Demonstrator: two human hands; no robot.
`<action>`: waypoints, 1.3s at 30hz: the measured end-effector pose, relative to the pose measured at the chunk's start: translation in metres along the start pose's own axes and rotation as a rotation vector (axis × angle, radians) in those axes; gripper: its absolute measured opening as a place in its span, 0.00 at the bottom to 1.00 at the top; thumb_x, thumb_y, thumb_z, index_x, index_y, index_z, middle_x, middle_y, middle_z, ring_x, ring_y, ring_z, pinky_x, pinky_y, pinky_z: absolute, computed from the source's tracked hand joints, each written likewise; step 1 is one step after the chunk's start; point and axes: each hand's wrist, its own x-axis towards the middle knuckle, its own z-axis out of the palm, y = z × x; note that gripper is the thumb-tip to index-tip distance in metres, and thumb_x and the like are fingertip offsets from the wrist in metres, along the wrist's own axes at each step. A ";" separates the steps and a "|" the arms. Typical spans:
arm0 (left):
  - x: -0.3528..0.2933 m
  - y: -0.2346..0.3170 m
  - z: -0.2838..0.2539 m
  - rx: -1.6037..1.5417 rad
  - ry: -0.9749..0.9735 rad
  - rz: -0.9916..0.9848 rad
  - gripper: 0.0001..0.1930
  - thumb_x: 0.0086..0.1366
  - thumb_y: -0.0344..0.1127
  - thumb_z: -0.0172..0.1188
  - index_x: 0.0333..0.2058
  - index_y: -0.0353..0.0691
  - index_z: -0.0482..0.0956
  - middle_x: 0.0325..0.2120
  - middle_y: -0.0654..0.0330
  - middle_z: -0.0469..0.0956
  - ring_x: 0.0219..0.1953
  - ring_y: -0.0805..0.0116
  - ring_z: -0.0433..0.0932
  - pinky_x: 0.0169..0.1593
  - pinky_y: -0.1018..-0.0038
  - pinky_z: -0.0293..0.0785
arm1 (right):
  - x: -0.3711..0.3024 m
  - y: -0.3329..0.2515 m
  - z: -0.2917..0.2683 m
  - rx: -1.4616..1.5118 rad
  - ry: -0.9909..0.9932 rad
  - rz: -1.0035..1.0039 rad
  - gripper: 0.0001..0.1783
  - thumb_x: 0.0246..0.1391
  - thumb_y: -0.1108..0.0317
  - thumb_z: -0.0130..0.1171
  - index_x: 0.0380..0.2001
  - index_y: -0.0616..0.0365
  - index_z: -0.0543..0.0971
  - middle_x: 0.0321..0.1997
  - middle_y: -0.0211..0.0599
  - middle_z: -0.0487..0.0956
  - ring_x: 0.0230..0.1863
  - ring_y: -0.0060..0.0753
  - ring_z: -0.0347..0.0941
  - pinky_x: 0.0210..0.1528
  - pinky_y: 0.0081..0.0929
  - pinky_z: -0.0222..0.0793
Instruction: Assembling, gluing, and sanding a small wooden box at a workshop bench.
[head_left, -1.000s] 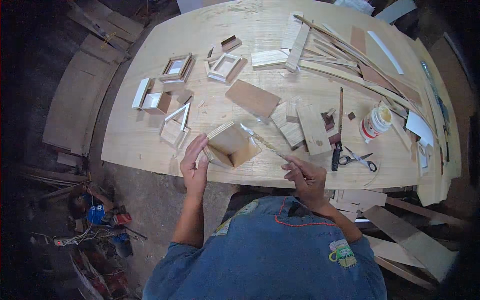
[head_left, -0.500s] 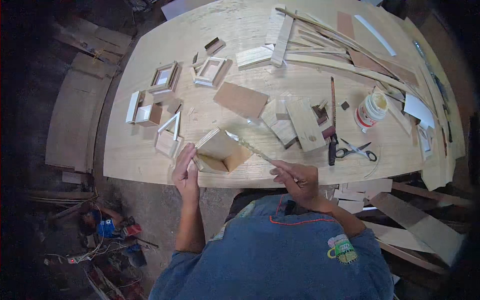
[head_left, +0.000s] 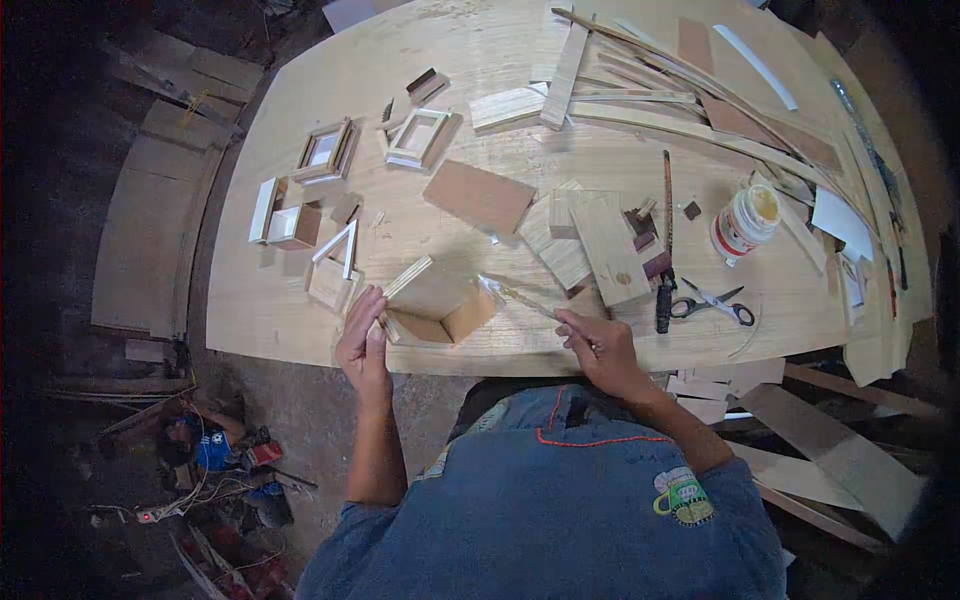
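Observation:
At the table's near edge my left hand (head_left: 364, 348) steadies a small open wooden box (head_left: 428, 300), its fingers against the box's left side and the thumb toward me. The box is tilted and one inner corner faces me. In my right hand (head_left: 604, 358) is a thin stick (head_left: 530, 303), pinched between thumb and fingers. Whitish paste coats its far end, which is at the box's right side; whether it touches the wood I cannot tell. A white jar (head_left: 738, 232) of pale paste stands open farther right.
Small wooden frames (head_left: 417, 140) and a little box (head_left: 293, 227) lie to the left. A brown panel (head_left: 480, 197), stacked wood blocks (head_left: 608, 240), a saw (head_left: 665, 285) and scissors (head_left: 715, 302) lie across the middle and right. Wood strips (head_left: 690, 125) fill the far right. A person (head_left: 212, 445) is low at left.
The stick's coated end has moved from the box's upper edge to its right side. My right hand has shifted slightly right and away from me. My left hand stays on the box.

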 end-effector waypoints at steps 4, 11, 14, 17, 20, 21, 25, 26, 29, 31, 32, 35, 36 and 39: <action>0.001 0.002 0.000 0.014 -0.007 -0.019 0.17 0.61 0.37 0.51 0.43 0.32 0.78 0.46 0.48 0.75 0.55 0.55 0.69 0.60 0.62 0.59 | 0.004 0.006 0.004 -0.016 0.003 -0.081 0.17 0.52 0.78 0.50 0.47 0.61 0.75 0.32 0.46 0.81 0.26 0.30 0.78 0.31 0.25 0.73; 0.002 0.001 0.003 -0.026 0.028 -0.014 0.16 0.61 0.36 0.51 0.42 0.32 0.79 0.46 0.47 0.75 0.54 0.55 0.70 0.59 0.62 0.60 | 0.003 0.006 0.008 0.098 -0.024 -0.016 0.15 0.55 0.75 0.50 0.46 0.61 0.76 0.31 0.44 0.81 0.26 0.26 0.78 0.31 0.23 0.74; 0.002 0.000 0.002 -0.021 0.027 -0.004 0.16 0.61 0.36 0.51 0.42 0.32 0.79 0.46 0.47 0.75 0.54 0.55 0.70 0.59 0.62 0.60 | -0.001 -0.002 0.004 0.205 -0.020 0.084 0.15 0.58 0.72 0.50 0.47 0.61 0.75 0.30 0.42 0.81 0.26 0.23 0.77 0.30 0.21 0.74; 0.002 0.001 0.003 -0.041 0.029 -0.009 0.16 0.61 0.37 0.51 0.42 0.32 0.79 0.46 0.48 0.75 0.54 0.54 0.70 0.59 0.61 0.60 | -0.003 -0.009 -0.003 0.327 -0.027 0.215 0.14 0.57 0.71 0.51 0.46 0.61 0.77 0.32 0.40 0.81 0.27 0.23 0.77 0.31 0.21 0.74; 0.001 0.001 0.002 -0.044 0.034 -0.016 0.16 0.61 0.38 0.52 0.42 0.32 0.79 0.45 0.48 0.76 0.54 0.54 0.69 0.59 0.61 0.60 | -0.001 -0.018 -0.007 0.569 0.017 0.449 0.14 0.59 0.70 0.50 0.46 0.64 0.76 0.32 0.41 0.81 0.28 0.23 0.77 0.32 0.20 0.75; 0.001 0.000 0.001 -0.028 0.031 -0.013 0.16 0.61 0.38 0.52 0.42 0.33 0.79 0.45 0.49 0.76 0.55 0.54 0.69 0.59 0.61 0.60 | 0.000 -0.020 -0.007 0.587 0.031 0.451 0.14 0.59 0.70 0.50 0.46 0.65 0.76 0.32 0.42 0.81 0.28 0.24 0.77 0.32 0.20 0.75; 0.001 -0.002 -0.002 0.004 0.016 -0.021 0.17 0.61 0.39 0.52 0.42 0.33 0.79 0.44 0.49 0.76 0.55 0.53 0.69 0.60 0.60 0.58 | 0.002 -0.030 -0.005 0.533 0.034 0.350 0.15 0.59 0.70 0.49 0.46 0.66 0.76 0.34 0.45 0.81 0.30 0.25 0.78 0.33 0.20 0.75; 0.000 -0.001 -0.002 0.009 -0.008 -0.012 0.18 0.62 0.39 0.51 0.43 0.31 0.78 0.47 0.47 0.75 0.56 0.54 0.68 0.61 0.61 0.58 | 0.002 -0.032 -0.004 0.534 0.031 0.347 0.15 0.59 0.70 0.49 0.46 0.66 0.76 0.34 0.45 0.81 0.30 0.25 0.78 0.33 0.20 0.75; 0.001 -0.001 -0.003 0.018 -0.041 -0.002 0.19 0.62 0.39 0.50 0.44 0.30 0.77 0.49 0.45 0.73 0.56 0.54 0.67 0.61 0.61 0.57 | 0.006 -0.041 -0.002 0.440 0.031 0.237 0.14 0.58 0.71 0.51 0.45 0.65 0.76 0.33 0.45 0.81 0.30 0.26 0.79 0.33 0.21 0.75; 0.000 -0.001 -0.002 0.024 -0.048 -0.003 0.19 0.62 0.39 0.50 0.44 0.30 0.77 0.49 0.46 0.73 0.56 0.55 0.67 0.61 0.62 0.57 | 0.010 -0.054 -0.007 0.285 0.016 0.076 0.13 0.58 0.72 0.50 0.44 0.64 0.77 0.31 0.43 0.82 0.29 0.25 0.79 0.32 0.21 0.75; 0.000 -0.001 -0.002 0.014 -0.027 0.005 0.17 0.62 0.39 0.51 0.43 0.33 0.78 0.47 0.48 0.75 0.56 0.54 0.68 0.61 0.60 0.57 | 0.010 -0.054 -0.006 0.286 0.014 0.073 0.13 0.58 0.72 0.50 0.44 0.64 0.77 0.31 0.43 0.82 0.29 0.25 0.79 0.32 0.21 0.75; 0.002 0.002 0.000 -0.007 -0.011 0.020 0.16 0.61 0.38 0.53 0.43 0.35 0.79 0.45 0.50 0.77 0.55 0.52 0.68 0.60 0.59 0.57 | 0.010 -0.054 -0.006 0.193 0.051 -0.075 0.14 0.54 0.74 0.53 0.44 0.62 0.77 0.30 0.44 0.81 0.28 0.33 0.80 0.30 0.26 0.74; 0.002 0.002 0.000 -0.015 -0.013 0.023 0.16 0.61 0.38 0.53 0.43 0.36 0.79 0.45 0.50 0.77 0.55 0.52 0.68 0.60 0.59 0.57 | 0.011 -0.056 -0.007 0.147 0.052 -0.133 0.15 0.53 0.75 0.54 0.45 0.61 0.77 0.30 0.44 0.81 0.28 0.34 0.80 0.29 0.26 0.74; 0.001 0.001 -0.001 0.011 -0.018 0.030 0.16 0.61 0.39 0.52 0.43 0.35 0.79 0.45 0.51 0.76 0.55 0.53 0.68 0.60 0.60 0.57 | 0.013 -0.060 -0.008 0.091 0.043 -0.221 0.17 0.50 0.76 0.56 0.46 0.60 0.76 0.30 0.44 0.81 0.28 0.35 0.80 0.28 0.28 0.74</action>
